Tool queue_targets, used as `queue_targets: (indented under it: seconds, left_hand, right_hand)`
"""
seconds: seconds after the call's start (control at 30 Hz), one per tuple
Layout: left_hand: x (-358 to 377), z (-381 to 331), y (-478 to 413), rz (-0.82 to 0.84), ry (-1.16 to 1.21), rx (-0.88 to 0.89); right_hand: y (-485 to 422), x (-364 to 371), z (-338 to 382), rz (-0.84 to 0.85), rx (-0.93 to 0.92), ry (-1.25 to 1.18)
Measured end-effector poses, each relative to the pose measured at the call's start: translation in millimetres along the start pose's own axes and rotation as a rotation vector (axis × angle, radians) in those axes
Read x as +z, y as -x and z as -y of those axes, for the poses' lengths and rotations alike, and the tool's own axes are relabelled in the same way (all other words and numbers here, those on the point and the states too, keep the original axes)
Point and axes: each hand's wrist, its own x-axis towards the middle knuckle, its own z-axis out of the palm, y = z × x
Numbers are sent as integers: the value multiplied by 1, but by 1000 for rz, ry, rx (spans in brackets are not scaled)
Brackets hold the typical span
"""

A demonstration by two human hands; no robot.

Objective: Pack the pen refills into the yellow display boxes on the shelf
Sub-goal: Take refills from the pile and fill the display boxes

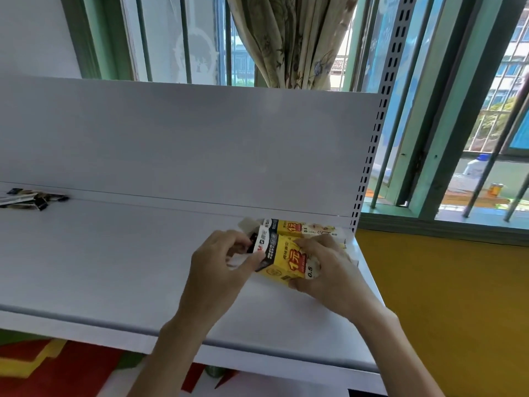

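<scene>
as right hand grips yellow box, left hand pinches it

The nearer yellow cardboard display box has a black-and-white band at its left end, red-and-white lettering on its face and a pale patch with black figures. The second yellow cardboard box behind it shows the same print. The flat metal shelf and its back panel are plain white. The slotted upright is white with rows of dark slots. The gathered curtain is cream with a faded floral pattern. The window frames are green, and the wall below them is mustard yellow.
</scene>
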Motion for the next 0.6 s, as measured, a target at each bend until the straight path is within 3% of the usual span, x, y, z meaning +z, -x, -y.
queue_targets:
  seconds: [0.07,0.13,0.23,0.33,0.43,0.5,0.6]
  left_hand:
    - [11,9,12,122,13,-121]
    - [19,16,23,360,-5,-214]
    - [17,22,32,567,-14,-247]
    - [1,31,39,433,-67,-187]
    - [-30,50,64,224,-85,-151]
    - [-58,68,90,80,-125,-184]
    - [-106,92,141,-34,-225,-356]
  right_hand:
    - [-1,6,-6,38,40,110]
    - [-1,16,-12,58,55,217]
    - [4,31,-20,-45,88,264]
    - [11,45,-10,-273,45,158]
    - [24,69,34,-455,-189,-13]
    - [37,94,77,-398,-313,-179]
    - [61,148,131,-105,-396,-355]
